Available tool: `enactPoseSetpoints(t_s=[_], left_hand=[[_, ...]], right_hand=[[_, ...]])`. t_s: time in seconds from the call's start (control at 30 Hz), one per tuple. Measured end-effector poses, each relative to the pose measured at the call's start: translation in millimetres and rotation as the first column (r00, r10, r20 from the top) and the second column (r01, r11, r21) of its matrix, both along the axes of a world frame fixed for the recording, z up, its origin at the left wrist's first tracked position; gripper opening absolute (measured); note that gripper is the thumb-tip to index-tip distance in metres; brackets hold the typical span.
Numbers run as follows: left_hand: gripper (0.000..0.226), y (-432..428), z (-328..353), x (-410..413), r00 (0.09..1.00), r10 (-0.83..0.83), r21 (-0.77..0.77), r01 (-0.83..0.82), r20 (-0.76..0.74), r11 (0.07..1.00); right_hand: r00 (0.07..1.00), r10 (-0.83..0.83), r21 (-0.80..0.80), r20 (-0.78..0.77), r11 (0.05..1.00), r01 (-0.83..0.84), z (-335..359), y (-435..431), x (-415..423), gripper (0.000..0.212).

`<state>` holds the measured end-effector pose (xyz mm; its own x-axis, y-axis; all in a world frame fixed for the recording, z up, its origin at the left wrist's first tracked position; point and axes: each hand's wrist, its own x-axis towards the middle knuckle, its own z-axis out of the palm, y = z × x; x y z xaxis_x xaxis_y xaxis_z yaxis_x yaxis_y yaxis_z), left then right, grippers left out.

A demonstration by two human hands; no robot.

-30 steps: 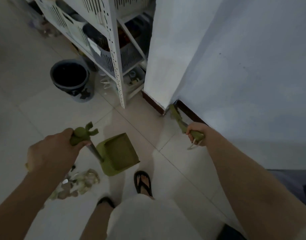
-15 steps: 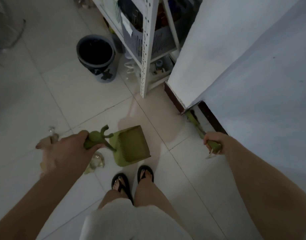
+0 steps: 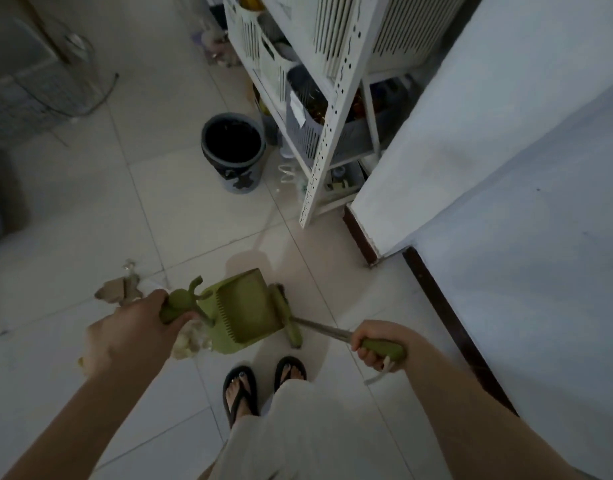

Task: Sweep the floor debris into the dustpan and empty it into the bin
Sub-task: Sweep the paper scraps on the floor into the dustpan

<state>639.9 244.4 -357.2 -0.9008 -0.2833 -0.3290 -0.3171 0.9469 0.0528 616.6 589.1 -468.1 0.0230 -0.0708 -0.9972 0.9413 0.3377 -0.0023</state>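
My left hand point(image 3: 131, 329) grips the green knob at the top of the dustpan handle. The green dustpan point(image 3: 244, 308) stands on the tiled floor in front of my feet. My right hand point(image 3: 376, 346) is closed on the green grip of the broom, and the broom head point(image 3: 287, 318) lies against the dustpan's right edge. Debris point(image 3: 119, 289) of brown and pale scraps lies on the floor to the left, partly hidden behind my left hand, with more scraps point(image 3: 190, 339) beside the pan. A dark grey bin point(image 3: 233, 152) stands open further ahead.
A white perforated shelf rack point(image 3: 327, 109) with baskets stands right of the bin. A white wall corner point(image 3: 447, 161) with a dark skirting board runs along the right. A wire rack point(image 3: 41, 81) sits at the far left. My sandalled feet point(image 3: 263, 382) are just behind the dustpan.
The broom has swung from the wall corner over to the dustpan's right edge. My right hand has moved left with it. The view has tilted up, showing more of the rack.
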Motion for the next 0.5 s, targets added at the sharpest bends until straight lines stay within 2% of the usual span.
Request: enactPoseSetpoints(t_s=[0.07,0.27,0.5], left_hand=[[0.041,-16.4,1.3,8.3,0.999,0.041,-0.003,-0.041,-0.002,0.999],[0.044,-75.4,-1.9,47.0,0.984,0.165,-0.034,-0.168,-0.067,0.985],[0.048,-118.5,-6.5,109.4,0.933,0.335,-0.016,-0.340,-0.128,0.940]], right_hand=[[0.998,-0.058,-0.040,0.025,0.997,0.059,-8.7,-23.6,6.3,0.012],[0.999,-0.037,-0.042,-0.015,0.998,0.037,-2.7,-58.6,-11.7,0.023],[0.973,-0.222,-0.031,-0.066,0.975,0.220,15.5,-47.4,-39.3,0.027]])
